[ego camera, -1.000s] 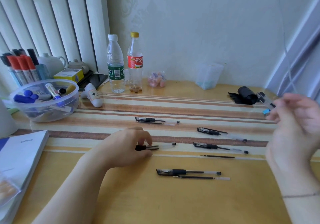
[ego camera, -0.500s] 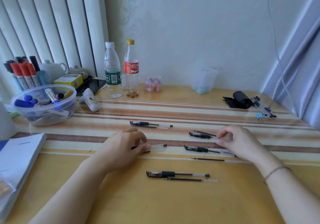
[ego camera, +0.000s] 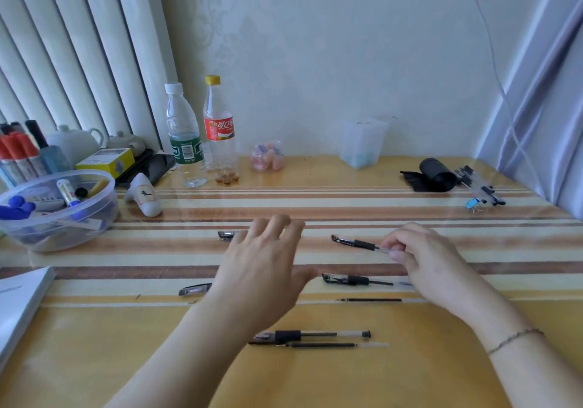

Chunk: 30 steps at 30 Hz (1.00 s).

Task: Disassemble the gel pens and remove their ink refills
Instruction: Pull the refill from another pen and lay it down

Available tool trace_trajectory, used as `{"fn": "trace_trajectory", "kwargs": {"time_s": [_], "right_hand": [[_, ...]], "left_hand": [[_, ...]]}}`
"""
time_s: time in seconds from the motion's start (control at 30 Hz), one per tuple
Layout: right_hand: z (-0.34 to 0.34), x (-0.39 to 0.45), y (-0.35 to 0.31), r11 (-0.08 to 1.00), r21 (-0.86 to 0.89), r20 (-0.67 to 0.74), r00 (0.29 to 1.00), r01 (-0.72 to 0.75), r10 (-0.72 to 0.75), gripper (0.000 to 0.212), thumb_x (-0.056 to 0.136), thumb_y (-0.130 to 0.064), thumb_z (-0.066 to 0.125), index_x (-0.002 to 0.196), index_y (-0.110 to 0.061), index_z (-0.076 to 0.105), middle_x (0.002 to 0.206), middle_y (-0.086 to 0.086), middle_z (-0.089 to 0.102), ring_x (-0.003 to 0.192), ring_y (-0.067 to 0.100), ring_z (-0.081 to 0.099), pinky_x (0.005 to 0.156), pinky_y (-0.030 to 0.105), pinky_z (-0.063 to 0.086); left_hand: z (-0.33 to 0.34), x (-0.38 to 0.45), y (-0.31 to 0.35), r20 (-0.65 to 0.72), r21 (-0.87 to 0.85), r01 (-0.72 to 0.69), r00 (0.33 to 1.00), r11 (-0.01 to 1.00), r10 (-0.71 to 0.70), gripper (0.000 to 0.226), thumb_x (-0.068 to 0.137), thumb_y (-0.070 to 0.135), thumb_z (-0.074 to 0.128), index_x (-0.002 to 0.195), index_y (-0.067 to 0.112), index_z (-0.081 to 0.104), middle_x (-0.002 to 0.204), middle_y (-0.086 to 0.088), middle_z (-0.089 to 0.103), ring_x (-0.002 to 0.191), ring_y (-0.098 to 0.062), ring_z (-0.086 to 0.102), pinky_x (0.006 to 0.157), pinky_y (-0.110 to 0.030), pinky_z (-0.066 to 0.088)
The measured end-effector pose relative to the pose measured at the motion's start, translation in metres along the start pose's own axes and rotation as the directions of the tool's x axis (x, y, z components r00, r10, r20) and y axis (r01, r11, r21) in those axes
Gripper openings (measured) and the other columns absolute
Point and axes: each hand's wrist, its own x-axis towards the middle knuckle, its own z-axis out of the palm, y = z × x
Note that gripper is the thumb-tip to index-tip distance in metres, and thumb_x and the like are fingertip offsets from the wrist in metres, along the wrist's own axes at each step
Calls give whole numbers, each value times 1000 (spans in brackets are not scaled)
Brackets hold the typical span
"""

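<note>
While the right hand pinches the clear barrel end of a gel pen on the right-centre of the tabletop, its fingers are closed on that pen, apparently to lift it for disassembly. The left hand hovers open, fingers spread and holding nothing, in line to meet the pen and take its other end. Pens lie side by side across the striped centre. A pen at the near edge has a loose ink refill just beside it, which suggests that each finished pen is set down with its own refill. Another loose refill lies below a pen at right centre.

Two further pens, one far left of centre and one nearer, are largely covered by the left hand and forearm; their state of assembly cannot be judged. Whether the pinched pen is clear of the surface is also unclear.
</note>
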Motion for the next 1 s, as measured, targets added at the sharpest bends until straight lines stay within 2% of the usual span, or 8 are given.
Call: {"fn": "trace_trajectory", "kwargs": {"time_s": [0.1,0.2,0.27,0.37,0.67,0.8,0.9,1.0], "right_hand": [[0,-13,-22,985,64,3,987,160,-161,20,97,-20,49,102,-35,61,103,-24,54,105,12,51,89,31,46],[4,-19,-40,956,52,-30,957,290,-288,21,96,-18,49,105,-32,62,102,-23,56,107,3,49,93,25,41],[5,-21,-45,947,50,-50,948,317,-315,20,96,-19,47,105,-28,63,99,-23,57,103,-2,48,91,22,41],[6,-21,-46,935,75,-28,938,347,-346,24,96,-30,41,102,-30,64,93,-24,60,99,0,52,84,22,44],[12,-22,-49,908,-42,-29,908,417,-419,23,95,-33,44,97,-33,66,84,-22,63,82,2,53,73,21,44],[14,-21,-50,893,-53,-56,891,448,-450,27,94,-33,40,96,-30,67,79,-20,61,78,5,51,68,24,45],[10,-20,-48,891,-76,-97,886,447,-453,21,91,-23,49,93,-27,69,75,-17,59,75,11,53,62,29,46],[7,-21,-49,894,-48,-97,889,445,-447,22,94,-31,46,92,-30,67,73,-22,56,75,7,53,62,27,45]], "left_hand": [[9,0,16,-153,17,-124,980,992,125,50,89,55,46,127,22,50,127,2,55,115,-23,53,93,-40,47],[25,3,16,-204,33,-264,943,964,265,22,92,37,49,100,21,61,91,5,64,81,-22,60,72,-36,48],[27,5,15,-193,-5,-290,939,957,284,3,86,18,61,85,20,58,72,6,57,63,-20,53,55,-28,38],[27,4,13,-156,-130,-262,958,956,241,14,83,14,59,79,22,48,62,6,49,52,-21,41,43,-25,19],[32,0,3,-162,-306,-305,950,902,266,14,94,29,40,85,25,50,59,2,49,54,-25,38,46,-35,33],[33,0,1,-166,-326,-302,951,896,260,16,94,32,40,86,26,53,55,1,44,52,-23,36,45,-33,33],[30,1,-4,-175,-351,-268,960,897,218,27,95,50,37,90,32,56,48,5,38,48,-16,37,43,-25,29],[25,-2,-7,-193,-351,-271,958,896,214,29,94,53,39,88,30,57,52,11,41,51,-12,40,44,-22,28]]}}
